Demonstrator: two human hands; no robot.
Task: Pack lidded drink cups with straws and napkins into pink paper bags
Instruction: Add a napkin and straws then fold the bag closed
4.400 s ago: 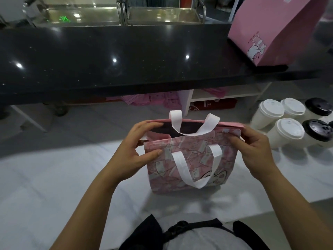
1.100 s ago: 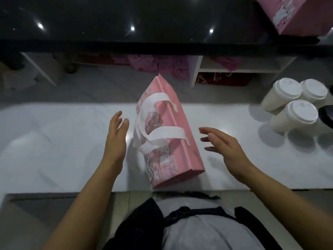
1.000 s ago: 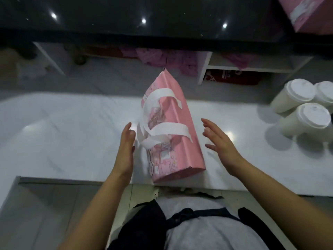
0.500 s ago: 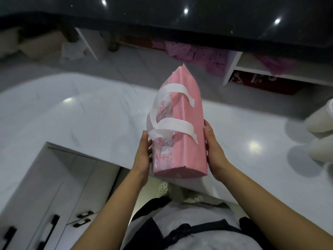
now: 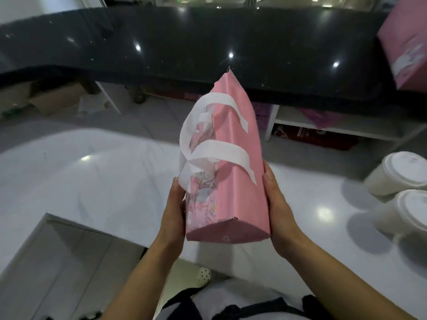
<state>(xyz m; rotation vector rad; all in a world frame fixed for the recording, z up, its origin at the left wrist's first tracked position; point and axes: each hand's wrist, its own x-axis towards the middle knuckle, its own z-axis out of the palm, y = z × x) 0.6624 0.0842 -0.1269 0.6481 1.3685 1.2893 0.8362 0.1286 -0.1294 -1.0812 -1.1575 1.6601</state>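
Pink paper bag (image 5: 233, 181) tilts above the white counter (image 5: 92, 181), pressed between the flat left hand (image 5: 173, 211) and right hand (image 5: 277, 209), fingers straight, seemingly to keep its sides square. Lidded cups (image 5: 402, 174) wait at right.

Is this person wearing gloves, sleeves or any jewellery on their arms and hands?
No gloves: the left hand and right hand are bare, with no ring, watch or bracelet in view. The forearms are bare too; no sleeve shows up to the picture's edge. Below them are a grey top and dark straps.
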